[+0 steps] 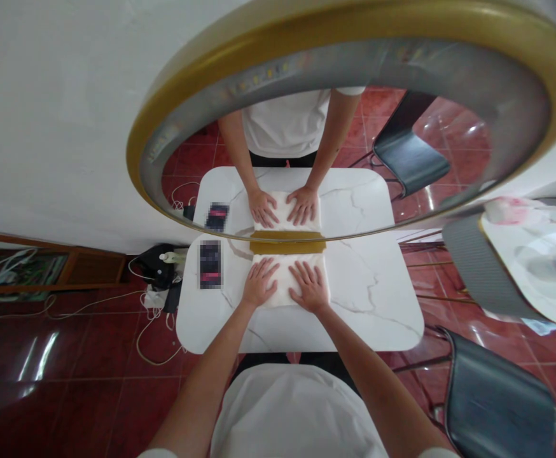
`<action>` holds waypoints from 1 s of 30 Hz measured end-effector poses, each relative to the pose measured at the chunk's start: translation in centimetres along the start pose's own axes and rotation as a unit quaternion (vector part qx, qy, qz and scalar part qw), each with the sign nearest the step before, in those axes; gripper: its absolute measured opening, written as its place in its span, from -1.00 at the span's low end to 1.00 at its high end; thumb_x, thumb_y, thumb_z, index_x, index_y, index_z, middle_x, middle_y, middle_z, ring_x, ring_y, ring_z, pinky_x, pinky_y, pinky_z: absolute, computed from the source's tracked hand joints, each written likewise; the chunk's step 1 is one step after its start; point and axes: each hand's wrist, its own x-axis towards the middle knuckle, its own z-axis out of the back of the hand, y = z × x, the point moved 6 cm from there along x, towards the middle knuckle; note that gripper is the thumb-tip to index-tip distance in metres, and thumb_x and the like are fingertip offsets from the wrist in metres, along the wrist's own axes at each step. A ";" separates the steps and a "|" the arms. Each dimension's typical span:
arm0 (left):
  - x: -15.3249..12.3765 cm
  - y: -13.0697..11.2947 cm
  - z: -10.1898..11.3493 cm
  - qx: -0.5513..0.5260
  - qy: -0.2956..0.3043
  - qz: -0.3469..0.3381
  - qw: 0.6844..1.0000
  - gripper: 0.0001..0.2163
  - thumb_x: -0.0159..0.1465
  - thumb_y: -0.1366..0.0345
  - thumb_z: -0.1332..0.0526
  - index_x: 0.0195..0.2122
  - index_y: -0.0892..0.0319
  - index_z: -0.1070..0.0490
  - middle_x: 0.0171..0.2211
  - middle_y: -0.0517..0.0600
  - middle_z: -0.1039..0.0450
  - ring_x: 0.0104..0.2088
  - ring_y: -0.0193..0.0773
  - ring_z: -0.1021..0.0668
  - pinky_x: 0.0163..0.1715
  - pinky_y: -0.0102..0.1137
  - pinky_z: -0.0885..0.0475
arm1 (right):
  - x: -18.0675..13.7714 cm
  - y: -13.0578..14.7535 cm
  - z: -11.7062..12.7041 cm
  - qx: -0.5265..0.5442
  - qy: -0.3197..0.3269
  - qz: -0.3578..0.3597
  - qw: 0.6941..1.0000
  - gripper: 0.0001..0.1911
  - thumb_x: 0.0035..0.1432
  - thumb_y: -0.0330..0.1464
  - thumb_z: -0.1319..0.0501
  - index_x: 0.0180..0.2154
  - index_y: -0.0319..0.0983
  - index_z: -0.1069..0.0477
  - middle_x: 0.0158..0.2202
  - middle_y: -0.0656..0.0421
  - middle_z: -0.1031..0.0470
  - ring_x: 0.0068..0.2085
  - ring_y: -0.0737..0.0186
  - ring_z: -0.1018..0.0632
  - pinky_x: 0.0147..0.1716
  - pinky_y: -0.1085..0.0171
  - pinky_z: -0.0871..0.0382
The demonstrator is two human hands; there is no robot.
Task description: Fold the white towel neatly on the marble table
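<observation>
Both hands lie flat and open, fingers spread, palms down on a folded white cloth [287, 273]: left hand [259, 283] on its left half, right hand [310, 286] on its right half, the two just apart. Left of the cloth, a dark phone-like object [210, 264] rests on the white marble-patterned table [378, 286]; the cloth lies at the table's far edge, against a gold-framed round mirror [287, 243]. Right of the table stands a dark chair [497, 401] on red floor tiles [68, 381].
</observation>
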 end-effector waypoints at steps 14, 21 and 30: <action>-0.4 -0.3 -0.2 -0.003 -0.013 0.019 1.000 -0.48 0.29 0.25 -0.06 0.28 -0.06 -0.01 0.30 -0.13 -0.01 0.29 -0.19 -0.10 0.27 -0.16 -0.02 | -0.1 0.1 0.0 -0.004 -0.005 -0.002 1.000 -0.28 0.21 -0.10 -0.02 0.31 -0.08 0.19 0.34 0.19 0.10 0.32 0.06 0.01 0.26 -0.04 0.27; -1.7 -1.1 -0.3 -0.011 -0.026 0.051 0.998 -0.50 0.31 0.26 -0.03 0.28 -0.05 0.00 0.30 -0.12 -0.03 0.29 -0.19 -0.09 0.26 -0.12 -0.04 | -1.2 0.8 0.1 -0.018 -0.013 -0.012 1.000 -0.28 0.23 -0.16 -0.02 0.31 -0.07 0.26 0.34 0.20 0.11 0.31 0.06 0.01 0.25 -0.05 0.23; -5.7 -3.0 -0.7 -0.015 -0.013 0.044 0.999 -0.49 0.30 0.26 -0.04 0.28 -0.05 -0.01 0.30 -0.11 -0.02 0.30 -0.20 -0.08 0.25 -0.12 -0.05 | -5.9 2.5 -0.1 -0.032 -0.010 -0.015 0.999 -0.28 0.23 -0.24 -0.02 0.32 -0.08 0.30 0.34 0.20 0.10 0.32 0.06 0.01 0.25 -0.07 0.22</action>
